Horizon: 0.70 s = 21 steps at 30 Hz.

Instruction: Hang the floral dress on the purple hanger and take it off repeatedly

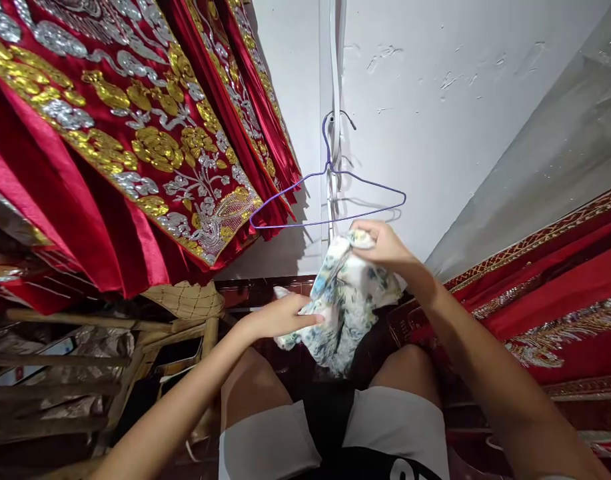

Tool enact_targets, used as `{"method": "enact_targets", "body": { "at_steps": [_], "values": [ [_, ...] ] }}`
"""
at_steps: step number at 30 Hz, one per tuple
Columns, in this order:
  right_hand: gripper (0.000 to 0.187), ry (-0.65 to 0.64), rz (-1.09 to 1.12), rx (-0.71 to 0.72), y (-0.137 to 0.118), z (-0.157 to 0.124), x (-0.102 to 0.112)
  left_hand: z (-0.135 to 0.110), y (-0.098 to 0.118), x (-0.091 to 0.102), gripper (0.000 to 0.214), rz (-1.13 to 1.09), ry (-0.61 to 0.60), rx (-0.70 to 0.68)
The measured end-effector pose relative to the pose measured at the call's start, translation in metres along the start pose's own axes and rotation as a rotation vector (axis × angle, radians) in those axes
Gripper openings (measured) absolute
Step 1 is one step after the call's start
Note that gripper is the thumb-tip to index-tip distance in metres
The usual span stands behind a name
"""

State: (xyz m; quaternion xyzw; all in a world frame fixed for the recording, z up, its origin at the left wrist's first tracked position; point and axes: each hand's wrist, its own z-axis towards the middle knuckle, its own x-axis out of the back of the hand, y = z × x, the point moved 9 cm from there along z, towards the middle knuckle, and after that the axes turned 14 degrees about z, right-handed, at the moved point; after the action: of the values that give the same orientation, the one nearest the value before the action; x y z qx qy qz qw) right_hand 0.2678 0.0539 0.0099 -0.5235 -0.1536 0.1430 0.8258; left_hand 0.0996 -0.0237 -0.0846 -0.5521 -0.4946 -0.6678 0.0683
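Note:
A white cloth with a blue-green flower print [342,300] hangs bunched in front of my knees. My right hand [382,245] is closed on its top edge and holds it up just under a purple wire hanger [330,193]. My left hand [280,315] grips the cloth's lower left part, fingers closed over the fabric. The hanger hangs by its hook from a fixture on the white wall and carries nothing.
Red satin cloths with gold and silver embroidery [125,133] hang at the upper left. More red embroidered fabric [560,300] lies at the right. A wooden rack [85,360] with papers stands at the lower left. A woven basket [185,300] sits behind it.

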Motion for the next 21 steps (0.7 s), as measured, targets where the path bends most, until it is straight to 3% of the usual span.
{"method": "enact_targets", "body": {
  "at_steps": [3,7,11,15,18,21],
  "values": [
    [0.023,0.218,-0.239,0.098,0.006,0.023,0.042,-0.019,-0.017,0.012,0.046,0.169,-0.011,0.106],
    [0.022,0.2,-0.335,-0.021,0.041,0.032,0.061,-0.035,-0.046,0.058,0.034,0.464,0.12,0.305],
    [0.021,0.269,-0.362,0.039,0.022,0.012,0.071,-0.024,-0.066,0.108,0.015,0.524,0.337,0.28],
    [0.02,0.311,-0.351,-0.008,0.004,-0.006,0.073,-0.005,-0.053,0.148,0.009,0.42,0.566,0.125],
    [0.021,0.304,-0.342,-0.045,0.002,-0.011,0.069,0.001,-0.028,0.159,0.015,0.37,0.628,0.024],
    [0.018,0.278,-0.41,-0.048,0.001,-0.012,0.061,-0.006,-0.02,0.164,0.025,0.395,0.673,0.057]
  ]
}}
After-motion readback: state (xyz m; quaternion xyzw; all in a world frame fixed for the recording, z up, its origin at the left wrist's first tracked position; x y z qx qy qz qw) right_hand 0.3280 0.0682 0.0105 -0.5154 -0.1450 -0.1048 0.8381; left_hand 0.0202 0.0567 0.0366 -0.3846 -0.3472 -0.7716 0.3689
